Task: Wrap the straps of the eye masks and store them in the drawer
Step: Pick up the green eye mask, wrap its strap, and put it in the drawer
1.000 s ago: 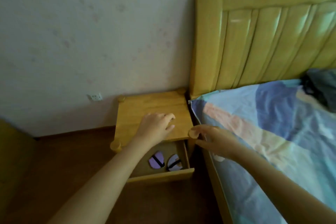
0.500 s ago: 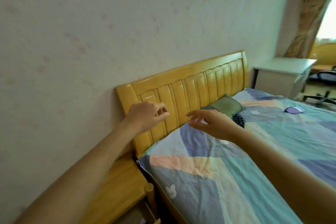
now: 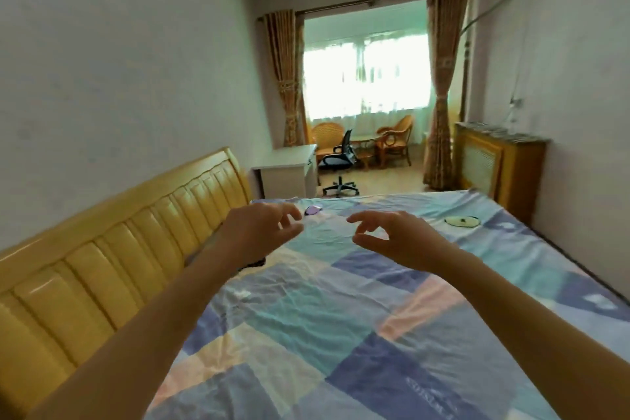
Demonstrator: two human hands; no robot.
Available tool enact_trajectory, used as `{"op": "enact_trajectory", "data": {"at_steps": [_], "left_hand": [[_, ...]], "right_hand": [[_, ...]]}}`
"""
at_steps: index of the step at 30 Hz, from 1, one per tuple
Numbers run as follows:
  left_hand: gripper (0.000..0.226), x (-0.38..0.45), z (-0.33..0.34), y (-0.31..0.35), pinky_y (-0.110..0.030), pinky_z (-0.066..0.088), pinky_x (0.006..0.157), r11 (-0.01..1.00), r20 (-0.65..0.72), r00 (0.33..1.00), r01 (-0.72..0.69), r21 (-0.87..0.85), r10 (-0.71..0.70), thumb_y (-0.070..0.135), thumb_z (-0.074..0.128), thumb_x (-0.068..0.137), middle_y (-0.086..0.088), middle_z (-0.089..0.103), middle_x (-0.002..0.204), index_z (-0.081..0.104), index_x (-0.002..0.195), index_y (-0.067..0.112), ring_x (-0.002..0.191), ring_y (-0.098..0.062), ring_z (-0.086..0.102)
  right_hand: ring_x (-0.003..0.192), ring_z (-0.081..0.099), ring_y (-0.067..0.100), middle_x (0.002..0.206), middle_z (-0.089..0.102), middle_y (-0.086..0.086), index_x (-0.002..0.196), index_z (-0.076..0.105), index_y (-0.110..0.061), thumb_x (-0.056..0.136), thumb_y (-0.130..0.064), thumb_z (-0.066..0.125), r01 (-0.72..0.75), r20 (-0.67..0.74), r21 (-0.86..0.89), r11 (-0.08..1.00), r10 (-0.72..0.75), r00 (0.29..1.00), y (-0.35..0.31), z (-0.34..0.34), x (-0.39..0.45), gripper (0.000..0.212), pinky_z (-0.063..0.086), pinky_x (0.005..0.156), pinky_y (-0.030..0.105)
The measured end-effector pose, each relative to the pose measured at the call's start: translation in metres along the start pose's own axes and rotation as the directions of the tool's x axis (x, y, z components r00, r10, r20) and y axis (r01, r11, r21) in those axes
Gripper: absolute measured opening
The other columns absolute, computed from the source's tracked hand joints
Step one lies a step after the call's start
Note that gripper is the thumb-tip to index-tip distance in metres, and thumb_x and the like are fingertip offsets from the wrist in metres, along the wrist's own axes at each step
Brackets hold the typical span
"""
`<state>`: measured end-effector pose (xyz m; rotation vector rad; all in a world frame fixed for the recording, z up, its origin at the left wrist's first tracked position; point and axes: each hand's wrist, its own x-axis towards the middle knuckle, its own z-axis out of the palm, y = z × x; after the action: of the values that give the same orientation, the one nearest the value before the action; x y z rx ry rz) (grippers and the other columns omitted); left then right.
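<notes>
Two eye masks lie on the far part of the bed. A purple eye mask (image 3: 313,210) sits just beyond the fingertips of my left hand (image 3: 262,228). A pale yellow eye mask (image 3: 462,221) with dark spots lies further right, past my right hand (image 3: 392,235). Both hands hover above the patchwork bedsheet (image 3: 341,317), fingers apart and loosely curled, holding nothing. The drawer is out of view.
A yellow wooden headboard (image 3: 119,249) runs along the left. A dark cloth (image 3: 254,263) peeks out under my left forearm. Beyond the bed stand a white desk (image 3: 286,170), a black office chair (image 3: 341,160), wicker chairs and a wooden radiator cover (image 3: 494,167).
The view has swung from the bedside table and its open drawer up and right over the bed. Both empty hands have moved out above the sheet, towards the masks.
</notes>
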<state>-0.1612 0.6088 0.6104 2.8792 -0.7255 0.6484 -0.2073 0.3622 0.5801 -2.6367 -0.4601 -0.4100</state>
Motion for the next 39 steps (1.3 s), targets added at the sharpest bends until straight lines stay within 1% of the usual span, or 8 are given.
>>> {"op": "enact_trajectory", "data": {"at_steps": [8,14,18,20,22,28,34,39], "left_hand": [[0.031,0.056,0.041,0.258,-0.027,0.051,0.075,0.934,0.001,0.941,-0.336,-0.117,0.339,0.053,0.050,0.090,0.014,0.070,0.100,0.060,0.113,0.036,0.087,-0.006,0.065],[0.031,0.099,0.057,0.455,-0.036,0.055,0.076,0.872,-0.045,0.915,-0.397,-0.286,0.402,0.052,0.050,0.090,0.012,0.070,0.102,0.059,0.114,0.036,0.089,-0.011,0.066],[0.030,0.124,0.073,0.561,-0.030,0.054,0.074,0.836,-0.076,0.905,-0.417,-0.357,0.419,0.052,0.051,0.089,0.013,0.069,0.102,0.060,0.113,0.035,0.087,-0.007,0.065],[0.031,0.141,0.085,0.606,-0.026,0.050,0.069,0.820,-0.087,0.903,-0.419,-0.389,0.420,0.051,0.052,0.089,0.014,0.069,0.101,0.061,0.113,0.034,0.086,-0.004,0.063],[0.032,0.158,0.097,0.647,-0.025,0.050,0.068,0.804,-0.081,0.899,-0.423,-0.419,0.431,0.051,0.052,0.089,0.013,0.069,0.102,0.060,0.115,0.033,0.086,-0.004,0.063],[0.031,0.227,0.139,0.773,-0.021,0.044,0.058,0.716,-0.189,0.864,-0.494,-0.494,0.466,0.050,0.050,0.090,0.014,0.068,0.094,0.060,0.112,0.030,0.078,-0.003,0.062],[0.033,0.283,0.183,0.888,-0.022,0.043,0.060,0.653,-0.171,0.876,-0.455,-0.606,0.451,0.053,0.049,0.088,0.020,0.061,0.087,0.060,0.110,0.032,0.077,-0.001,0.061],[0.031,0.331,0.224,0.972,-0.027,0.053,0.070,0.690,-0.145,0.904,-0.403,-0.601,0.402,0.058,0.049,0.086,0.022,0.060,0.083,0.060,0.108,0.038,0.075,0.002,0.060]], "right_hand": [[0.100,0.062,0.005,0.110,0.069,-0.009,0.128,0.054,-0.032,0.090,-0.046,0.055,-0.219,-0.163,0.032,0.975,0.222,0.961,0.127,-0.119,-0.167,0.041,0.054,0.087,0.034],[0.081,0.061,-0.001,0.103,0.069,-0.011,0.128,0.054,-0.029,0.089,-0.046,0.055,-0.363,-0.267,0.016,0.932,0.354,0.896,0.228,-0.225,-0.281,0.043,0.056,0.080,0.025],[0.093,0.065,0.009,0.109,0.070,-0.007,0.128,0.055,-0.028,0.091,-0.041,0.055,-0.458,-0.318,-0.011,0.889,0.432,0.844,0.289,-0.283,-0.337,0.039,0.039,0.069,0.006],[0.098,0.064,0.009,0.111,0.069,-0.008,0.127,0.055,-0.029,0.092,-0.040,0.054,-0.489,-0.330,0.004,0.873,0.462,0.823,0.325,-0.302,-0.359,0.038,0.035,0.066,0.003],[0.101,0.063,0.007,0.112,0.068,-0.011,0.127,0.055,-0.031,0.091,-0.042,0.054,-0.509,-0.344,0.020,0.860,0.484,0.804,0.360,-0.318,-0.375,0.037,0.039,0.071,0.007],[0.104,0.060,0.003,0.108,0.066,-0.017,0.123,0.056,-0.037,0.089,-0.048,0.053,-0.576,-0.384,0.007,0.817,0.534,0.753,0.490,-0.376,-0.406,0.036,0.049,0.093,0.036],[0.099,0.060,-0.003,0.100,0.065,-0.021,0.116,0.057,-0.042,0.085,-0.050,0.055,-0.610,-0.391,0.117,0.784,0.601,0.697,0.603,-0.416,-0.441,0.032,0.049,0.094,0.038],[0.099,0.060,-0.004,0.101,0.065,-0.022,0.118,0.057,-0.038,0.088,-0.044,0.056,-0.590,-0.381,0.152,0.793,0.597,0.706,0.702,-0.441,-0.469,0.031,0.050,0.092,0.032]]}}
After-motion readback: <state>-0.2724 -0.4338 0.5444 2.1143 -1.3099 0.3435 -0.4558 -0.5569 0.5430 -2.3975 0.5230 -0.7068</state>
